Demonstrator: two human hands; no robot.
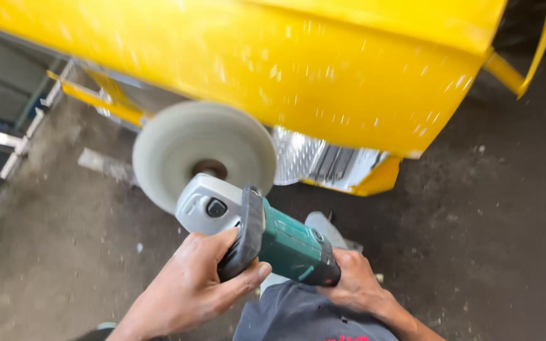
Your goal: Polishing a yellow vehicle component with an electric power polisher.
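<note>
**Two-handed hold on a polishing tool beside a yellow body panel**

Grip first: my left hand (188,287) is closed around the dark loop handle at the front of the polisher (266,237), fingers curled over it and thumb underneath. My right hand (352,284) is wrapped around the rear of the green motor body, clamped firmly on it. The tool lies between both hands, angled up and away from me, with its grey gear head forward.

Ahead of the gear head sits the pale round buffing pad (203,155), held just beside the lower edge of the yellow panel (323,69); whether pad and paint touch cannot be told from this view. Next to the pad a clear lamp lens (320,164) is set below the panel.

I judge the tool to be stiff and fairly heavy at the front, so a hold at both handle and body suits it. The pad itself looks soft and yielding. The panel's glossy paint looks smooth and easily marked.

Below lies a dusty concrete floor (475,240).
</note>
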